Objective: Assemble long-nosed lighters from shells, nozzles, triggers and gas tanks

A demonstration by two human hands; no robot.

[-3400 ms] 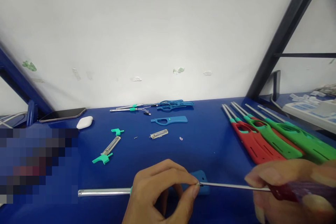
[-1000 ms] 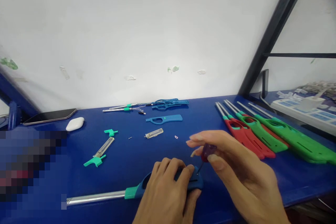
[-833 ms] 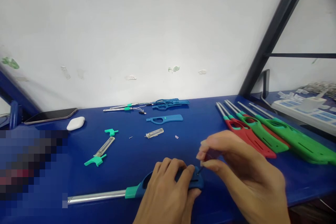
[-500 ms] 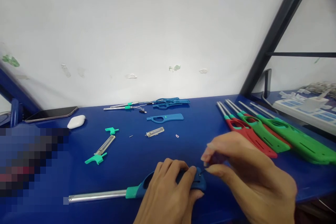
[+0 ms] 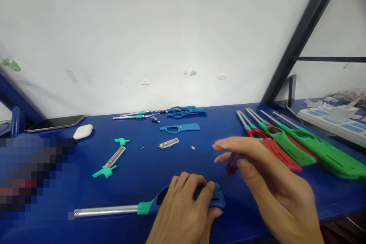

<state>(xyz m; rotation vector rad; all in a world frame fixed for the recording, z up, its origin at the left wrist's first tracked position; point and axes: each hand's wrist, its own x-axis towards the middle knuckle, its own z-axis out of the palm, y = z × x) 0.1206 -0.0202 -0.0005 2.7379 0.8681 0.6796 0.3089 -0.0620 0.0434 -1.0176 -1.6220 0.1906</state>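
Note:
A blue lighter with a teal collar and a long metal tube lies near the table's front edge. My left hand is closed over its handle and presses it to the table. Just right of the handle's end, my right hand holds a small screwdriver with a clear reddish-purple handle between thumb and fingers. Its thin shaft is blurred and points down toward the hole in the handle; whether the tip touches cannot be made out.
Red lighters and green lighters lie at right. Behind are a blue shell half, a clear tank and metal tubes. Leftward are teal pieces, another tank, a white case and a phone.
My right hand has shifted up from the handle's end, its fingers have opened a little, and the screwdriver's handle now shows between them. My left hand and the lighter have hardly moved.

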